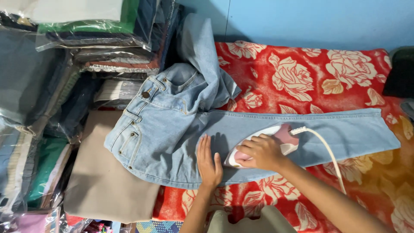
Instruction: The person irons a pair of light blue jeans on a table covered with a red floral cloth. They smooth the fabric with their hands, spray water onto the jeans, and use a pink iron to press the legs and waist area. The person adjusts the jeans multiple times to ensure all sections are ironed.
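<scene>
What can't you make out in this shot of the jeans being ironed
Head view only:
- Soleplate of the white and pink iron: hidden under its body and the right hand.
- White power cord: runs behind the right forearm, its end unseen.
- Second leg of the light blue denim jeans: folded upward, its hem hidden.
- Denim under the left hand: covered.
- Folded clothes in clear plastic bags: cut off by the left edge.

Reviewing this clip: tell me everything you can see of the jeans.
The jeans are light blue denim with metal rivets and a waist button. They lie flat on a red blanket with cream roses, waist to the left over a beige folded cloth. One leg runs straight to the right; the other is folded back upward. The left hand presses flat on the thigh, and the right hand grips a pink and white iron resting on the straight leg.
</scene>
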